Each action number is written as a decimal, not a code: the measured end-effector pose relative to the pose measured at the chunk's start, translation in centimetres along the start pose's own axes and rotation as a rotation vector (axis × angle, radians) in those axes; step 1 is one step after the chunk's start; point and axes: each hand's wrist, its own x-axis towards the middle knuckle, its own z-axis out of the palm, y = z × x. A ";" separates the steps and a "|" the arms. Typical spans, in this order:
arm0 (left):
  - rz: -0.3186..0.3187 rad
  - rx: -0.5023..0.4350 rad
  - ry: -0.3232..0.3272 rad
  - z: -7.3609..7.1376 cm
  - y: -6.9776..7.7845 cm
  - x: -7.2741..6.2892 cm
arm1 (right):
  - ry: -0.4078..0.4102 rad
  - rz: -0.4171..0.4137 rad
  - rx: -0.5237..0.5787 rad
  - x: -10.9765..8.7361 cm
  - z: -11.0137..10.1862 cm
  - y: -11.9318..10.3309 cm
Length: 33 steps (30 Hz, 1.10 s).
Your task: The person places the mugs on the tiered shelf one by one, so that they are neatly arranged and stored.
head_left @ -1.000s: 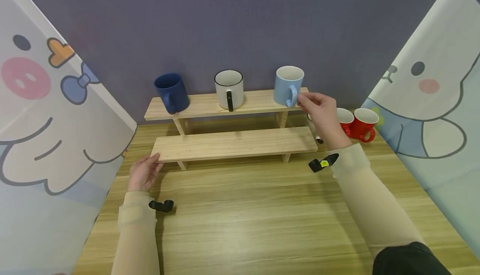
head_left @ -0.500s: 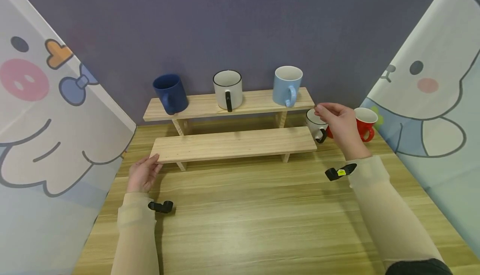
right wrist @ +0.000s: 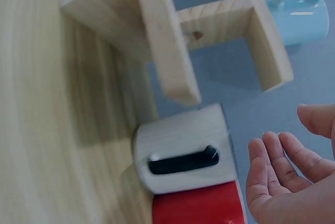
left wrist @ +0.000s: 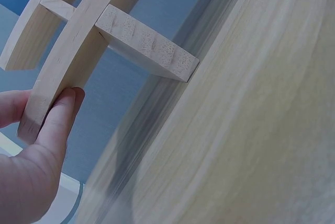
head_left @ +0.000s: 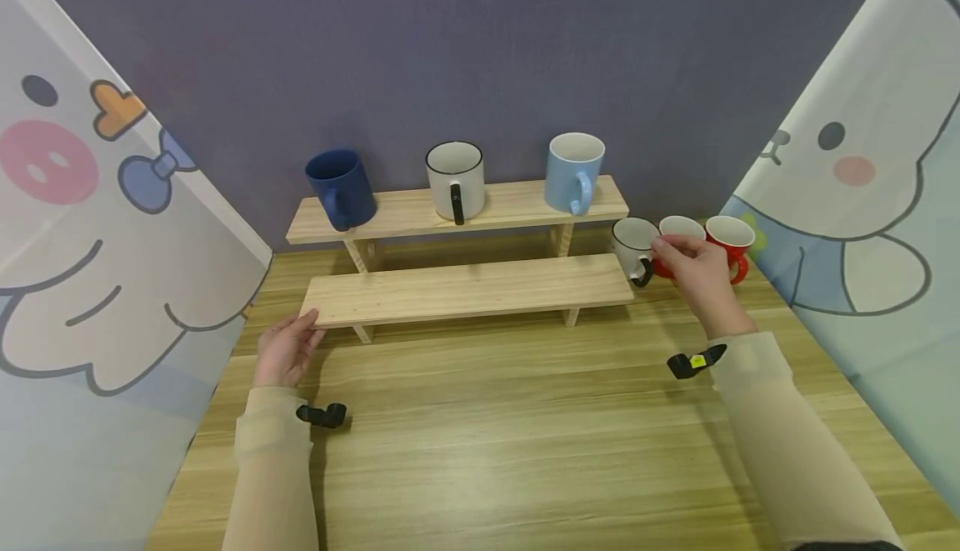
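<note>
My left hand (head_left: pixel 287 349) pinches the front left end of the lower board of a two-tier wooden shelf (head_left: pixel 465 291). In the left wrist view, the thumb and fingers lie on opposite faces of that board (left wrist: pixel 63 72). My right hand (head_left: pixel 701 280) hovers with loosely bent fingers at the right of the shelf, holding nothing. Nearest to it stand a white mug (head_left: pixel 632 247) with a black handle and a red mug (head_left: pixel 678 227), partly hidden by the hand. The right wrist view shows the thumb apart from the fingers (right wrist: pixel 277 153), over the mugs' rims.
On the upper board stand a dark blue mug (head_left: pixel 343 188), a white black-rimmed mug (head_left: pixel 450 176) and a light blue mug (head_left: pixel 572 172). Another red mug (head_left: pixel 729 238) is at the far right of the wooden table (head_left: pixel 480 434). A grey wall (head_left: pixel 480 51) rises behind.
My right hand has left the light blue mug's handle and moved right and down to the mugs on the table. The left hand keeps its grip on the board.
</note>
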 end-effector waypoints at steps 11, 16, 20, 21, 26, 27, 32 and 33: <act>0.013 0.002 0.018 0.1 -0.1 -0.1 | -0.005 -0.002 -0.116 0.3 -0.2 3.0; -0.002 -0.010 0.010 0.1 0.1 -0.2 | -0.041 -0.001 -0.161 0.5 0.0 3.8; -0.009 0.002 0.019 0.1 0.1 -0.1 | -0.084 0.010 -0.203 0.8 0.2 4.1; -0.012 0.001 0.022 0.1 0.2 0.0 | -0.096 0.013 -0.210 1.0 0.2 4.1; -0.016 -0.008 0.027 0.0 0.2 0.0 | -0.154 0.026 -0.232 1.5 0.7 4.0; -0.014 -0.009 0.023 0.0 0.2 0.1 | -0.165 0.033 -0.222 1.6 0.8 4.0; -0.002 0.012 0.008 0.0 0.1 0.1 | -0.201 0.059 -0.163 2.2 1.2 4.5; -0.003 0.013 0.005 0.0 0.1 0.0 | -0.203 0.056 -0.147 2.3 1.3 4.6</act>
